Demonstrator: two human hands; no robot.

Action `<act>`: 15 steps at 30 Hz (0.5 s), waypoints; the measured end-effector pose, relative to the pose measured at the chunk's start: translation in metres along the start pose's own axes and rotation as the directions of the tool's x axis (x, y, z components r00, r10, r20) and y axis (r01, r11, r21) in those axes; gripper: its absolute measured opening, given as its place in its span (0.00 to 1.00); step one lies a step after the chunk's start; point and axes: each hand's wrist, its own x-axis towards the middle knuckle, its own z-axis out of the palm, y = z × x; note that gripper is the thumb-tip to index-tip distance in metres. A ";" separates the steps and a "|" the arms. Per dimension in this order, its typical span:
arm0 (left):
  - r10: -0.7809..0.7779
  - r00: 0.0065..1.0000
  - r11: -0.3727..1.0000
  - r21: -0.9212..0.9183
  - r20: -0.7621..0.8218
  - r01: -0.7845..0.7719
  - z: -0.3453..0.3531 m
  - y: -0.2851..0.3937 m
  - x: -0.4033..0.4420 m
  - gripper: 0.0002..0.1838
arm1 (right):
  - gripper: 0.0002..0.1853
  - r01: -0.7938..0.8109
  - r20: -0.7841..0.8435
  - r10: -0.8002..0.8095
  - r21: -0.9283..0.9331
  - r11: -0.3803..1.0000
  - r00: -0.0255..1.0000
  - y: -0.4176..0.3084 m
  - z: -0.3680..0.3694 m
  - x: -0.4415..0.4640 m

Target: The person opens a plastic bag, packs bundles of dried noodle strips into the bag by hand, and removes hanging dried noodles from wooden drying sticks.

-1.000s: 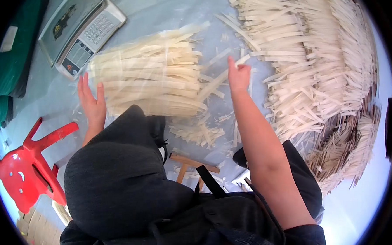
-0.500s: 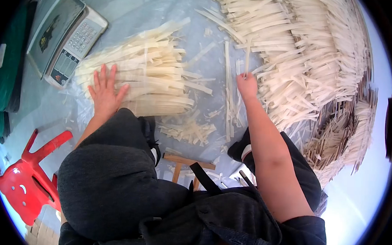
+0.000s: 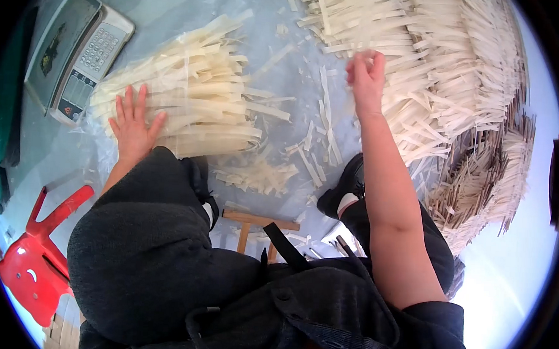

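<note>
A bundle of pale, flat strips [image 3: 196,90], partly wrapped in clear plastic, lies on the plastic-covered floor. My left hand [image 3: 135,121] rests open on the bundle's left part, fingers spread. My right hand [image 3: 367,81] is at the near-left edge of a large pile of similar strips [image 3: 433,75]. Its fingers are curled; whether a strip is between them I cannot make out. Loose strips [image 3: 327,114] and short scraps [image 3: 261,175] are on the floor between the bundle and the pile.
A digital scale [image 3: 91,57] stands at the upper left. A red plastic stool [image 3: 35,270] lies tipped at the lower left. A small wooden frame [image 3: 259,220] is between my feet. Darker-edged strips [image 3: 473,177] are stacked at the right.
My right hand has moved up, away from the loose floor strips toward the pile; the strip it held upright no longer shows clearly. The long floor strips lie differently. My left hand stays on the bundle.
</note>
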 end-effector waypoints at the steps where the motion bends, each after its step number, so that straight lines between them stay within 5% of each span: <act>1: 0.002 1.000 1.000 0.010 -0.007 -0.002 0.001 -0.001 0.001 0.41 | 0.13 -0.001 -0.006 0.001 -0.005 1.000 1.000 0.005 -0.015 -0.005; 3: 0.011 1.000 1.000 0.015 -0.013 -0.011 0.004 -0.002 0.002 0.41 | 0.16 -0.270 -0.004 0.273 -0.154 0.950 0.962 0.035 -0.046 -0.020; 5: 0.009 1.000 1.000 0.017 -0.023 -0.008 0.004 -0.003 0.001 0.41 | 0.20 -0.196 0.024 0.244 -0.526 0.828 0.969 0.104 -0.072 -0.050; 7: 0.012 1.000 1.000 0.002 -0.022 -0.012 0.001 -0.003 0.000 0.41 | 0.22 -0.093 0.022 0.215 -0.854 0.511 0.976 0.112 -0.066 -0.098; 11: 0.013 1.000 1.000 0.013 -0.007 -0.013 0.002 -0.004 0.000 0.40 | 0.23 -0.248 -0.060 0.417 -0.876 0.414 0.907 0.138 -0.049 -0.135; 13: 0.013 1.000 1.000 0.020 -0.013 -0.013 0.001 -0.003 0.000 0.40 | 0.22 0.021 0.084 0.152 -0.925 0.379 0.985 0.147 -0.044 -0.128; 14: 0.013 1.000 1.000 0.017 -0.014 -0.013 0.001 -0.003 0.001 0.40 | 0.22 0.021 0.084 0.150 -0.925 0.380 0.985 0.150 -0.042 -0.119; 15: 0.013 1.000 1.000 0.016 -0.017 -0.012 0.000 -0.002 0.002 0.40 | 0.20 -0.077 0.041 0.197 -0.828 0.555 0.980 0.144 -0.036 -0.107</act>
